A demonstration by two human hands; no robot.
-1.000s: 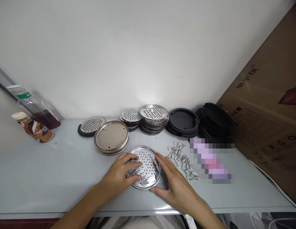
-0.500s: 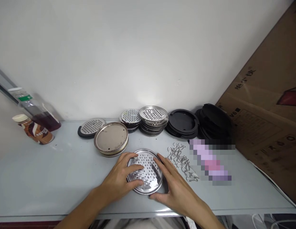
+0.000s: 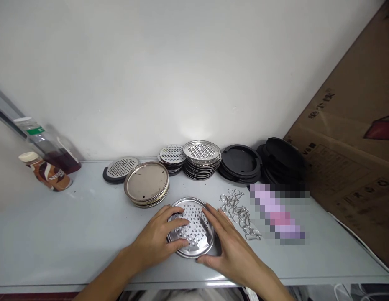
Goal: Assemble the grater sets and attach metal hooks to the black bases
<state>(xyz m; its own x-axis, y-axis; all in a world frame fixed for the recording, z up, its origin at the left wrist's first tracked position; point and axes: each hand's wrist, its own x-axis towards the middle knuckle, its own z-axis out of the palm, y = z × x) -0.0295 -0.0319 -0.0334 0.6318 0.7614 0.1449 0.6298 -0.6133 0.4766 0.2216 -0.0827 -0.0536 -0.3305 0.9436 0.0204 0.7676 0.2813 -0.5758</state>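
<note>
A round, shiny metal grater disc (image 3: 194, 234) with a raised rim and rows of holes lies in front of me, held between both hands. My left hand (image 3: 158, 230) grips its left side, fingertips and thumb resting over the perforated face. Around the right rim curve the fingers and thumb of my right hand (image 3: 229, 236), the thumb low at the near edge. Just beyond my left hand is a stack of plain round metal plates (image 3: 146, 182). To the right of my right hand lies a loose pile of small bent wire pieces with loops (image 3: 236, 209).
Along the wall stand perforated discs (image 3: 172, 154), a taller stack of grater discs (image 3: 202, 152), black round holders (image 3: 241, 161) and a black-rimmed disc (image 3: 122, 168). Two bottles (image 3: 52, 177) are at left; a large cardboard box (image 3: 354, 167) borders the right. A blurred purple item (image 3: 276, 213) lies near it.
Both hands stay on the grater disc, with only a slight shift of the left fingers. The whole view has moved a little.
</note>
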